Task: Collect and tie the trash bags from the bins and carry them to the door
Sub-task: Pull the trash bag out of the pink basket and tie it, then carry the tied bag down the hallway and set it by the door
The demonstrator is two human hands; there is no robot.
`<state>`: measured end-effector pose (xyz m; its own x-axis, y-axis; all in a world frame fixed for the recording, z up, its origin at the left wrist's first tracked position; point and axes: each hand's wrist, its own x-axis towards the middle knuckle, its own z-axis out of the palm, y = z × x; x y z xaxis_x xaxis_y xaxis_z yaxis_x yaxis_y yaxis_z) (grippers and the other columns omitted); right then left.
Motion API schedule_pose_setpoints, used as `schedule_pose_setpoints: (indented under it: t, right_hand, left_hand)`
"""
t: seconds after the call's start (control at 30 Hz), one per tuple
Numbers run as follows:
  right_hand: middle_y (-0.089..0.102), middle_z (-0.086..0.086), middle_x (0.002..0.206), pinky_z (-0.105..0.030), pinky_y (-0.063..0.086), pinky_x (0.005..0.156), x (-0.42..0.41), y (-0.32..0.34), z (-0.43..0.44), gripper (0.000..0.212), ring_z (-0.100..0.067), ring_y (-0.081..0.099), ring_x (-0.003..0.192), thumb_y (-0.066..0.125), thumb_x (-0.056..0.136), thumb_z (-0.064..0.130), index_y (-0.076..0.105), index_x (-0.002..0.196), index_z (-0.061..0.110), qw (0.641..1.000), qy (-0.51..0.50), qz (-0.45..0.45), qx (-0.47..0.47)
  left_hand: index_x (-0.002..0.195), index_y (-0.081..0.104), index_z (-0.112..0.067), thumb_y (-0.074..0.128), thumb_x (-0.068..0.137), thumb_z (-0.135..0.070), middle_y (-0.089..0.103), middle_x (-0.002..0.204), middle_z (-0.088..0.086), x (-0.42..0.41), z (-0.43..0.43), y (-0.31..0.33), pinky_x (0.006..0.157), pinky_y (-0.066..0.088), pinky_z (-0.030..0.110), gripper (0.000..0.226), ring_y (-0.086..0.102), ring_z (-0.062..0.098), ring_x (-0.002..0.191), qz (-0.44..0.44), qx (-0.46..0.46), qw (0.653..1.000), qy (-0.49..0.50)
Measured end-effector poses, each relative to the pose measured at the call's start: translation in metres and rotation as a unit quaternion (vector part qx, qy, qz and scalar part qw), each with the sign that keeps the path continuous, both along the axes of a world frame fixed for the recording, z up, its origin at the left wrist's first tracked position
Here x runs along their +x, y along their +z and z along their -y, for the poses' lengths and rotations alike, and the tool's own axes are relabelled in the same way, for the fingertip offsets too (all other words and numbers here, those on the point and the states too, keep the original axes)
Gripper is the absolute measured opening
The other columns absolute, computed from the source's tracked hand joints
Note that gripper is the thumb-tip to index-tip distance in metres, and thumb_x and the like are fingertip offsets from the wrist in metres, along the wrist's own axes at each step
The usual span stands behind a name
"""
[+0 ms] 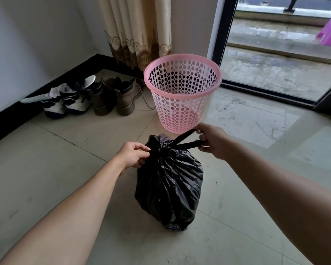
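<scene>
Bulging black plastic trash bag [169, 186] sits on the pale tiled floor [46, 159], just in front of the pink perforated plastic bin [182, 96] (nothing visible inside it). Left hand [133, 154] pinches the gathered neck shut. Right hand [211, 140] is clamped on the two twisted black bag ties [185, 141]; the knot itself is hard to make out. Brown boots [115, 98] by the wall; both forearms cut off at the frame edge.

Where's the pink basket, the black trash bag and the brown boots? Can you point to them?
pink basket [182, 104]: head view, on its holed side wall.
black trash bag [170, 188]: head view, on the middle of its crinkled body.
brown boots [113, 98]: head view, between the pair's uppers, on the right boot's side.
</scene>
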<state>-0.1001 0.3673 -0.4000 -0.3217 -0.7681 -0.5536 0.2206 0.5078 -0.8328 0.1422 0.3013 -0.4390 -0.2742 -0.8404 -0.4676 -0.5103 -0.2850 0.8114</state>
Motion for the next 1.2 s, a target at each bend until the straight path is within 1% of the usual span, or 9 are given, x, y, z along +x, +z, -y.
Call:
schedule_pose_setpoints:
  t: [0.07,0.17,0.33,0.4,0.53,0.6,0.77,0.97,1.2]
  right_hand:
    - [0.039,-0.001,0.055,-0.026,0.038,0.057,0.008,0.005,0.002,0.016,-0.014,0.040,0.055,0.060,0.090,0.017,0.062,0.077,0.010,0.995,0.042,-0.080,-0.040]
    - [0.045,-0.004,0.057,-0.021,0.030,0.046,0.024,0.011,-0.005,0.016,-0.010,0.038,0.046,0.062,0.088,0.009,0.065,0.075,0.000,0.974,0.084,-0.184,-0.100]
    - [0.046,0.004,0.051,-0.022,0.029,0.041,0.039,0.030,-0.037,0.023,-0.009,0.041,0.043,0.064,0.084,0.022,0.056,0.063,0.015,0.927,0.189,-0.324,-0.009]
    - [0.047,0.001,0.056,-0.026,0.031,0.046,0.044,0.048,-0.049,0.025,-0.015,0.044,0.051,0.061,0.081,0.026,0.051,0.060,0.016,0.893,0.237,-0.381,0.040]
    - [0.055,-0.004,0.100,-0.030,0.036,0.067,0.055,0.107,-0.067,0.019,-0.025,0.052,0.091,0.057,0.083,0.034,0.063,0.081,0.017,0.842,0.291,-0.445,0.092]
    - [0.056,-0.005,0.110,-0.029,0.035,0.070,0.058,0.152,-0.080,0.021,-0.026,0.052,0.103,0.055,0.084,0.034,0.066,0.089,0.016,0.826,0.317,-0.455,0.101]
    - [0.060,-0.007,0.112,-0.032,0.037,0.072,0.053,0.283,-0.125,0.024,-0.028,0.052,0.109,0.053,0.086,0.034,0.065,0.097,0.016,0.802,0.340,-0.478,0.115]
    - [0.060,-0.006,0.116,-0.035,0.047,0.079,0.055,0.423,-0.210,0.030,-0.027,0.053,0.114,0.049,0.087,0.037,0.063,0.104,0.016,0.799,0.274,-0.500,0.190]
    - [0.060,-0.008,0.116,-0.036,0.047,0.083,0.068,0.550,-0.352,0.033,-0.030,0.056,0.111,0.049,0.087,0.037,0.065,0.107,0.016,0.818,0.122,-0.472,0.304]
  left_hand:
    - [0.095,0.064,-0.013,0.059,0.083,0.001,0.059,0.077,0.006,0.001,0.006,-0.008,0.058,0.046,0.026,0.019,0.054,0.016,0.059,0.009,-0.032,0.997,0.073]
    - [0.095,0.065,-0.018,0.058,0.081,-0.008,0.064,0.084,0.005,0.004,0.000,-0.015,0.066,0.043,0.026,0.019,0.058,0.022,0.072,0.157,-0.102,0.979,0.079]
    - [0.096,0.067,-0.022,0.060,0.082,-0.016,0.069,0.100,0.007,0.023,-0.042,0.007,0.078,0.049,0.031,0.016,0.061,0.031,0.093,0.315,-0.073,0.946,-0.019]
    - [0.099,0.067,-0.021,0.060,0.083,-0.018,0.070,0.104,0.008,0.031,-0.055,0.035,0.080,0.047,0.031,0.018,0.062,0.033,0.098,0.358,-0.055,0.931,-0.052]
    - [0.101,0.065,-0.023,0.058,0.085,-0.019,0.068,0.109,0.008,0.038,-0.073,0.113,0.077,0.041,0.029,0.019,0.060,0.032,0.100,0.403,-0.035,0.910,-0.097]
    - [0.102,0.065,-0.022,0.056,0.085,-0.019,0.067,0.110,0.008,0.037,-0.081,0.165,0.077,0.041,0.029,0.019,0.060,0.032,0.101,0.417,-0.035,0.898,-0.134]
    - [0.105,0.063,-0.020,0.052,0.086,-0.018,0.064,0.116,0.010,0.018,-0.101,0.307,0.085,0.045,0.033,0.023,0.060,0.031,0.105,0.421,-0.045,0.880,-0.215]
    - [0.108,0.062,-0.019,0.048,0.087,-0.017,0.064,0.120,0.008,-0.012,-0.134,0.461,0.085,0.046,0.032,0.026,0.059,0.030,0.109,0.395,-0.087,0.852,-0.332]
    - [0.113,0.061,-0.020,0.048,0.086,-0.020,0.065,0.120,0.011,-0.061,-0.206,0.592,0.090,0.048,0.034,0.030,0.060,0.031,0.110,0.348,-0.179,0.766,-0.510]
